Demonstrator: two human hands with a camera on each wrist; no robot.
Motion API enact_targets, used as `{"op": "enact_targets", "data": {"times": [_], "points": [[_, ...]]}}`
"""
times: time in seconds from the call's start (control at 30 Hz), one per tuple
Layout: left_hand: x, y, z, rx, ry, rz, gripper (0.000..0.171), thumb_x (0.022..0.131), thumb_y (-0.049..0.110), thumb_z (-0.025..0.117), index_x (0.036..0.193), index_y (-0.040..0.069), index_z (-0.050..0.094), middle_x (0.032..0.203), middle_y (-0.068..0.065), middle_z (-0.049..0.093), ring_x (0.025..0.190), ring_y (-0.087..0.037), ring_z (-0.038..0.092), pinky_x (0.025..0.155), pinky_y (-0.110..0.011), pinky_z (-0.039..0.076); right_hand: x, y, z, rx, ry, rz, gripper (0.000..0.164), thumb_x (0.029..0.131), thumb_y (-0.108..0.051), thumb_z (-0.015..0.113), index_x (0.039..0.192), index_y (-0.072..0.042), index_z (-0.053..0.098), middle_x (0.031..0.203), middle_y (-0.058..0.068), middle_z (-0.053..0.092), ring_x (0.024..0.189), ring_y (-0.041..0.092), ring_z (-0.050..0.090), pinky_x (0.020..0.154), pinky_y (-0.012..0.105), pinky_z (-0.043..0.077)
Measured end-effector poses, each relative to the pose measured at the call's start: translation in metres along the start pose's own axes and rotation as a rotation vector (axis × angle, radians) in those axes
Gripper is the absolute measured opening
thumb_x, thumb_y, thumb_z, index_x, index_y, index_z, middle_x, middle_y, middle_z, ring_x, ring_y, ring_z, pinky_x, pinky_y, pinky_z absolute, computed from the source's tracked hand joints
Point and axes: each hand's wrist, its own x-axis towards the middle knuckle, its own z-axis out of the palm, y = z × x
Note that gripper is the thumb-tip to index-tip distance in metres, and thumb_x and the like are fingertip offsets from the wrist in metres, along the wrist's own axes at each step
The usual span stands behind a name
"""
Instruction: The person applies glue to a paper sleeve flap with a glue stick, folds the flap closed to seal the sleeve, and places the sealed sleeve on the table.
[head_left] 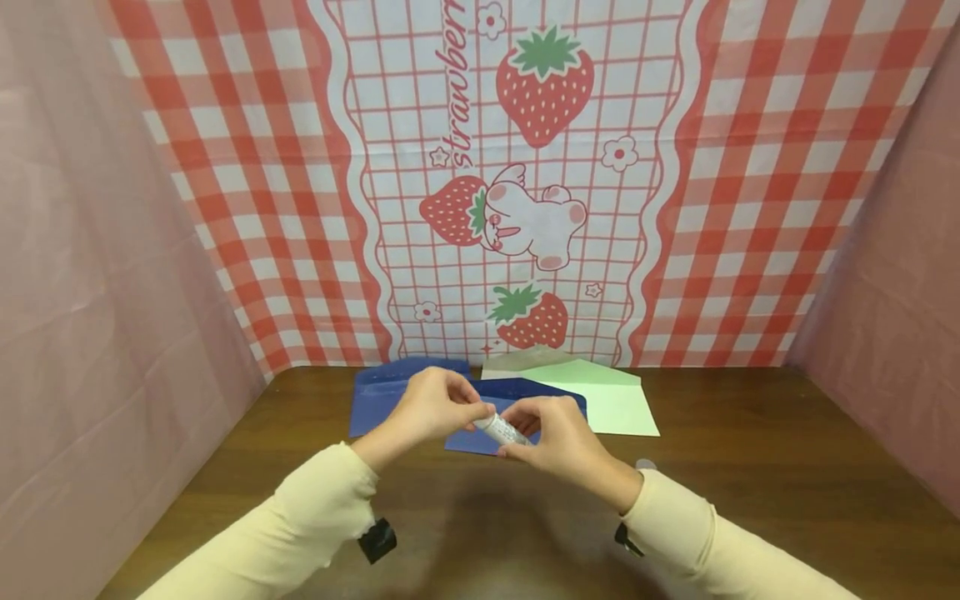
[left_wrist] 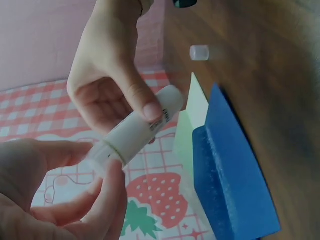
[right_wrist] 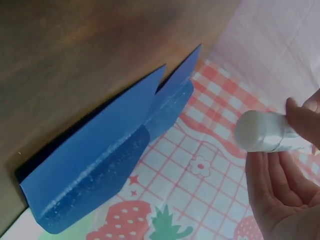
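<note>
Both hands hold a white glue stick (head_left: 501, 429), which slants between them above the envelopes. My left hand (head_left: 438, 404) pinches one end between thumb and fingertips. The right hand (head_left: 558, 437) grips the tube's body, thumb along its printed side in the left wrist view. Toward the camera in the right wrist view points a rounded white end of the glue stick (right_wrist: 248, 131). Below the hands lies a blue envelope (head_left: 467, 442) with its flap raised; whitish streaks mark its fold (right_wrist: 95, 175).
Another blue envelope (head_left: 372, 408) lies at the left, flap up. A pale green envelope (head_left: 621, 408) rests at the right, with a greyish flap (head_left: 516, 361) behind. A small translucent cap (left_wrist: 199, 53) sits on the wooden table (head_left: 750, 475). Patterned cloth (head_left: 480, 250) hangs at the back.
</note>
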Motion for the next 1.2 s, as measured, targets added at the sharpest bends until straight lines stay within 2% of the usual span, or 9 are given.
{"op": "enact_targets", "data": {"times": [0.13,0.27,0.37,0.43,0.57,0.63,0.73,0.9,1.2], "points": [[0.016,0.005,-0.007,-0.070,-0.065,-0.024,0.022,0.085,0.027,0.072,0.087,0.006,0.073,0.081,-0.007,0.073,0.064,-0.011,0.069,0.061,-0.025,0.055,0.002,0.003,-0.003,-0.022,0.052,0.018,0.025,0.071,-0.015,0.084,0.092,-0.007,0.072,0.079,0.002,0.074,0.067,0.005,0.067,0.063,0.018,0.054],[0.042,-0.002,-0.016,-0.111,0.014,0.034,0.026,0.088,0.030,0.069,0.099,0.007,0.072,0.092,-0.009,0.074,0.076,-0.015,0.072,0.070,-0.029,0.058,0.004,0.011,-0.011,-0.019,0.151,0.079,0.027,0.072,-0.015,0.084,0.094,-0.005,0.071,0.083,0.007,0.074,0.071,0.012,0.070,0.064,0.024,0.057],[0.067,-0.023,-0.019,-0.013,0.103,0.113,0.023,0.090,0.028,0.067,0.102,0.009,0.071,0.095,-0.009,0.074,0.082,-0.019,0.071,0.070,-0.030,0.056,0.006,0.017,-0.019,0.030,0.204,0.150,0.030,0.073,-0.013,0.083,0.097,-0.001,0.070,0.089,0.013,0.074,0.075,0.019,0.072,0.066,0.026,0.058],[0.084,-0.042,-0.018,0.079,0.125,0.156,0.020,0.091,0.023,0.065,0.102,0.007,0.071,0.097,-0.010,0.073,0.085,-0.022,0.069,0.071,-0.031,0.055,0.008,0.020,-0.024,0.100,0.206,0.209,0.033,0.074,-0.011,0.082,0.101,0.002,0.068,0.094,0.018,0.073,0.080,0.023,0.073,0.068,0.027,0.058],[0.114,-0.081,-0.009,0.213,0.091,0.189,0.014,0.090,0.011,0.064,0.100,0.002,0.070,0.096,-0.013,0.072,0.088,-0.025,0.068,0.075,-0.033,0.055,0.008,0.026,-0.032,0.223,0.182,0.323,0.039,0.076,-0.009,0.080,0.109,0.005,0.064,0.101,0.022,0.071,0.089,0.028,0.071,0.075,0.029,0.058],[0.123,-0.097,-0.003,0.261,0.066,0.199,0.012,0.089,0.005,0.063,0.098,0.000,0.070,0.095,-0.015,0.072,0.088,-0.026,0.068,0.077,-0.034,0.055,0.006,0.029,-0.033,0.230,0.172,0.367,0.041,0.077,-0.011,0.079,0.111,0.004,0.063,0.102,0.022,0.070,0.091,0.027,0.071,0.076,0.030,0.058],[0.131,-0.114,0.009,0.292,0.043,0.215,0.016,0.086,-0.005,0.060,0.097,-0.002,0.070,0.096,-0.016,0.072,0.091,-0.028,0.067,0.081,-0.037,0.055,0.003,0.034,-0.032,0.203,0.165,0.413,0.041,0.077,-0.015,0.079,0.110,0.004,0.063,0.102,0.021,0.071,0.090,0.025,0.071,0.075,0.030,0.057],[0.140,-0.121,0.027,0.323,0.016,0.252,0.023,0.084,-0.010,0.057,0.102,-0.003,0.070,0.102,-0.018,0.071,0.099,-0.031,0.066,0.087,-0.041,0.054,0.003,0.040,-0.031,0.214,0.171,0.452,0.037,0.081,-0.015,0.076,0.110,0.006,0.065,0.102,0.023,0.071,0.091,0.027,0.071,0.074,0.030,0.057],[0.147,-0.121,0.047,0.384,0.023,0.151,0.015,0.087,-0.003,0.062,0.098,0.002,0.071,0.099,-0.013,0.071,0.095,-0.026,0.066,0.086,-0.038,0.054,0.006,0.037,-0.026,0.337,0.142,0.506,0.041,0.080,-0.013,0.076,0.112,0.009,0.063,0.103,0.023,0.071,0.089,0.019,0.070,0.075,0.027,0.056]]}}
